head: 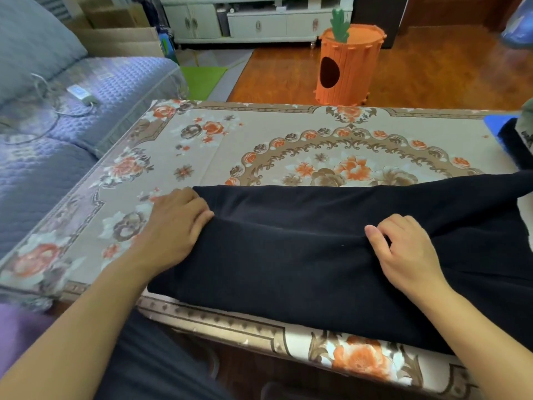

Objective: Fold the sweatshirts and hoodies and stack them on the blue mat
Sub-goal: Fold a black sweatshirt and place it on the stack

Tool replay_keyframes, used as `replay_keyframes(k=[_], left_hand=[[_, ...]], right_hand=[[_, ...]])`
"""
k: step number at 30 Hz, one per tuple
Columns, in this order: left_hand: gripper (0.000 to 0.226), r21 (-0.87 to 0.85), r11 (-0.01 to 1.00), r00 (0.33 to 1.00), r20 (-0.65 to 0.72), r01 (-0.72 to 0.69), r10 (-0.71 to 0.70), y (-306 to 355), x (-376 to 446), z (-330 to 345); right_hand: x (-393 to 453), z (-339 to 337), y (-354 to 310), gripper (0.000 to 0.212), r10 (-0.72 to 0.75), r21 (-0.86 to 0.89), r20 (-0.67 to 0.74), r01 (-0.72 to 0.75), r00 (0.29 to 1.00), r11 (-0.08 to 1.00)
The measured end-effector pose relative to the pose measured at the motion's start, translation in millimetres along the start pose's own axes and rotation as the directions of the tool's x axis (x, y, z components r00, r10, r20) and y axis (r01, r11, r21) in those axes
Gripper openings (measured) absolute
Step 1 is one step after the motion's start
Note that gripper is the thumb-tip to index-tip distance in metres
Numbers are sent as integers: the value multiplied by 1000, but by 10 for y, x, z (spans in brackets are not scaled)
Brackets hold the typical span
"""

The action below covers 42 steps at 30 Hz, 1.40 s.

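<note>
- A dark, soft, fleecy sweatshirt (302, 255) lies folded into a long band across the near edge of the table (259, 134), which wears a flowered cloth in tan and orange.
- The left hand (176, 223) grips the band's left end, fingers curled over the fold.
- The right hand (403, 249) bunches the fabric farther right, thumb out, fingers bent into the cloth.
- The blue mat (494, 124) sits at the far right edge, with something dark on it, perhaps another garment; it is mostly cut off.
- A quilted bluish sofa (86, 90) stands to the left; an orange felt carrot-shaped house (350, 67) is on the wooden floor beyond.
</note>
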<state>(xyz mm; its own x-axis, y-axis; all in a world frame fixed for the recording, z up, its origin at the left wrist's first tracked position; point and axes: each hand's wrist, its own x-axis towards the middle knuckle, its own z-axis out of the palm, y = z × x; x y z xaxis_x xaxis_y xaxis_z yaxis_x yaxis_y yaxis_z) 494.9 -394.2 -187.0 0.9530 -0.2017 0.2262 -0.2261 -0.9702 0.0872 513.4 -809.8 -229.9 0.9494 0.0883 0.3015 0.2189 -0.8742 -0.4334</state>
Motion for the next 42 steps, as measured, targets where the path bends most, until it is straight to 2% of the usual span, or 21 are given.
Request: replay_keyframes(k=[3, 7, 9, 11, 13, 15, 18, 21, 23, 24, 28, 29, 30, 31, 32, 33, 34, 36, 38, 40, 42], left_hand=[[23, 7, 984, 980, 85, 179, -179, 129, 2, 276], [25, -166, 905, 918, 146, 390, -369, 213, -105, 512], [43, -158, 847, 857, 186, 508, -480, 221, -136, 493], [59, -58, 792, 780, 231, 608, -582, 282, -131, 465], [67, 5, 734, 702, 286, 679, -652, 341, -81, 414], [78, -6, 673, 630, 360, 739, -688, 269, 0, 380], [101, -33, 608, 558, 439, 793, -704, 94, 106, 309], [107, -11, 576, 526, 419, 818, -740, 158, 99, 258], [101, 85, 585, 529, 338, 807, -778, 270, 84, 257], [94, 119, 588, 535, 304, 800, -788, 317, 71, 269], [70, 86, 588, 570, 169, 804, -804, 482, 3, 268], [66, 97, 619, 609, 110, 780, -785, 507, 10, 265], [59, 103, 681, 682, 29, 725, -730, 548, 38, 276], [51, 88, 769, 774, -61, 634, -631, 639, 108, 276], [45, 62, 862, 859, -142, 503, -491, 797, 202, 268], [41, 22, 938, 923, -187, 347, -337, 1022, 302, 255], [40, -47, 981, 964, -180, 190, -195, 1303, 397, 246], [44, -215, 973, 993, -107, -80, 58, 1966, 549, 253], [53, -256, 937, 970, -12, -237, 243, 2589, 678, 341], [64, -205, 940, 951, 94, -271, 295, 3023, 816, 470], [68, -129, 959, 950, 159, -251, 270, 3216, 987, 588]], right_hand=[[21, -3, -63, 34, 3, -111, 31, 0, 1000, 994], [-16, -36, -224, 21, -30, -391, 57, 50, 998, 919], [-57, -85, -317, 23, -122, -481, 16, 114, 992, 869], [-84, -128, -369, 33, -197, -464, -2, 174, 980, 868], [-107, -124, -370, 53, -103, -469, 184, 180, 977, 865], [-128, -85, -276, 71, 34, -470, 401, 174, 915, 865], [12, -153, -148, 72, 37, -309, 560, 168, 827, 936], [172, -359, 25, 66, -42, -173, 617, 188, 786, 967], [184, -364, 171, 78, -103, -255, 541, 280, 835, 926], [169, -336, 209, 81, -108, -279, 496, 277, 861, 919], [112, -206, 266, 68, -92, -187, 446, 193, 890, 963], [126, -245, 265, 63, -100, -113, 459, 170, 883, 979], [155, -325, 269, 55, -100, -8, 450, 116, 887, 993], [204, -407, 324, 46, -85, 83, 399, 56, 913, 995], [282, -497, 412, 44, -67, 100, 302, 39, 951, 994], [386, -604, 509, 53, -45, 10, 203, 44, 978, 999], [489, -740, 640, 66, -22, -150, 157, 46, 987, 988], [658, -989, 917, 85, 106, -479, 219, 12, 970, 878], [724, -1134, 1174, 88, 194, -646, 299, 49, 934, 762], [723, -1187, 1371, 68, 63, -667, 301, 162, 952, 727], [698, -1243, 1431, 47, -120, -633, 174, 204, 977, 747]])
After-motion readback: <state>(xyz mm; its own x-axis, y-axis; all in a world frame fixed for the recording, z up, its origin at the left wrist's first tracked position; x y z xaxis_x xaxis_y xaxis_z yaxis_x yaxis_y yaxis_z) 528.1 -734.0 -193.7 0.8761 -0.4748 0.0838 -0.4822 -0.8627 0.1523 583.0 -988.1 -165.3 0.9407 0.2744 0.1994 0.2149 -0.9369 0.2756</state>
